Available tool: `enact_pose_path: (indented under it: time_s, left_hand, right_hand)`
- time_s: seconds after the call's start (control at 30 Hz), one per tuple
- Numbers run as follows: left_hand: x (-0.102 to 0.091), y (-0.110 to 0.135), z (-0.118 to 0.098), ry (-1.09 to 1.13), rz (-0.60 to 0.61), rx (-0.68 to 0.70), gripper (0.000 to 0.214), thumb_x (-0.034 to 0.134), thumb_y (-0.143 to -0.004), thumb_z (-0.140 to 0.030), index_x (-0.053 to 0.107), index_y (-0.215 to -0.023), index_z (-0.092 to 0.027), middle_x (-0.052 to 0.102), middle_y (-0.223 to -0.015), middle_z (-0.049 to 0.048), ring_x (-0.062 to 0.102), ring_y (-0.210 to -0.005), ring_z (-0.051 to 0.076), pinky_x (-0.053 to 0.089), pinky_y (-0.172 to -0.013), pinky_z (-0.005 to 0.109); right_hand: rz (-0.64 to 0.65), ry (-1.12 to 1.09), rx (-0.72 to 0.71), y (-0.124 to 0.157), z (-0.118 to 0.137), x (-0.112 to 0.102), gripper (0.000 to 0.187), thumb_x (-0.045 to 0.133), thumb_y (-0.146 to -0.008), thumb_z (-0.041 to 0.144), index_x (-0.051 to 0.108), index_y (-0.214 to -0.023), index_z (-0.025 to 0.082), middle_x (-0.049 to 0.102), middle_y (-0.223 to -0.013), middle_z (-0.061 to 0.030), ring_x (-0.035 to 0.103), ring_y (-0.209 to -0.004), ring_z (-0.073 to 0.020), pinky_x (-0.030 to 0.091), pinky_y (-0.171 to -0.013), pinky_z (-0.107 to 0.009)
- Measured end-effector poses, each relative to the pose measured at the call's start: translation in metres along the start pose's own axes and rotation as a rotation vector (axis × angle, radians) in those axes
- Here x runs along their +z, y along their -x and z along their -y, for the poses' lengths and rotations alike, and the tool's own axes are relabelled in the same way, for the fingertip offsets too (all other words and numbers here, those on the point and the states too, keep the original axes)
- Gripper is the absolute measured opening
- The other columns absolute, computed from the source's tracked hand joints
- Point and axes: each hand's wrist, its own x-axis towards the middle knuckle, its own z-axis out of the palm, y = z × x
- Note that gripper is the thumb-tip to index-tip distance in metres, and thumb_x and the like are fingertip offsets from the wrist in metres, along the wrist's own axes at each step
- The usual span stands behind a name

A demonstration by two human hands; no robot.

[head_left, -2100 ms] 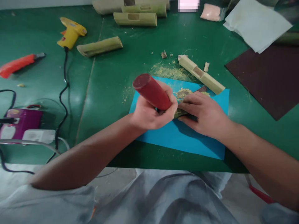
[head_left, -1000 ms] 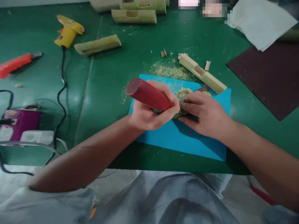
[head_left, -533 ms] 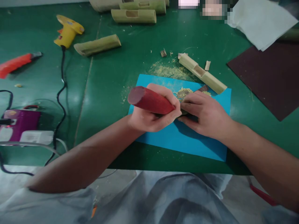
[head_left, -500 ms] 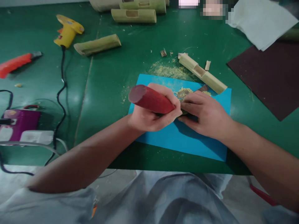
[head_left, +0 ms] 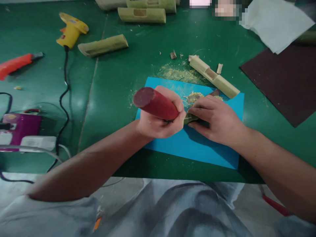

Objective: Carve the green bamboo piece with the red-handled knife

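Note:
My left hand (head_left: 161, 126) is closed around a thick red handle (head_left: 156, 104) whose butt end points up toward me; the tool's working end is hidden behind the hand. Facing it, my right hand (head_left: 221, 118) grips a greenish bamboo piece (head_left: 189, 118) between thumb and fingers, mostly covered by them. Both hands are over a blue sheet (head_left: 209, 153). Just beyond the fingers is a small heap of pale shavings (head_left: 195, 96). A notched bamboo tube (head_left: 222, 82) rests across the sheet's far edge.
On the green table (head_left: 103, 85) are a bamboo tube (head_left: 103, 45), a yellow corded tool (head_left: 70, 31), a red-handled cutter (head_left: 18, 64) and a purple box (head_left: 27, 126) with cables at left. More notched tubes (head_left: 155, 15) lie at the back. A dark sheet (head_left: 283, 82) and white cloth (head_left: 276, 24) lie right.
My left hand has shifted slightly left with the red handle, so more of the bamboo piece shows between the hands. My right hand stays nearly in place.

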Motion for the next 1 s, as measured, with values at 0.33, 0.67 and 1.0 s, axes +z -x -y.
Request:
enact_pose_path:
  time_s: [0.33,0.67,1.0]
  left_hand:
    - [0.0,-0.011,-0.003,0.082,0.148,0.082,0.026,0.073,-0.079,-0.006,0.057,-0.097,-0.017,0.071,-0.078,0.0005,0.074,-0.064,0.012,0.061,-0.056,0.018]
    - [-0.001,-0.012,-0.001,0.101,0.188,0.089,0.028,0.077,-0.079,-0.007,0.057,-0.097,-0.017,0.073,-0.08,0.0003,0.074,-0.064,0.012,0.062,-0.059,0.02]
    - [-0.001,-0.011,-0.004,-0.019,0.153,-0.074,0.019,0.077,-0.08,-0.016,0.059,-0.084,-0.021,0.067,-0.072,-0.0011,0.068,-0.064,0.013,0.057,-0.056,0.026]
  right_hand:
    - [0.004,-0.003,-0.006,-0.001,0.0,0.0,0.013,0.06,-0.097,0.028,0.071,-0.098,0.022,0.068,-0.099,-0.0092,0.061,-0.094,-0.0277,0.044,-0.081,-0.044]
    - [-0.008,0.015,-0.009,-0.001,0.001,0.0,0.013,0.059,-0.097,0.029,0.071,-0.097,0.023,0.067,-0.096,-0.008,0.06,-0.092,-0.0259,0.044,-0.079,-0.041]
    - [-0.02,0.07,-0.023,0.0,-0.001,0.003,0.019,0.057,-0.098,0.032,0.072,-0.098,0.021,0.066,-0.1,-0.0098,0.06,-0.096,-0.0273,0.044,-0.08,-0.042]
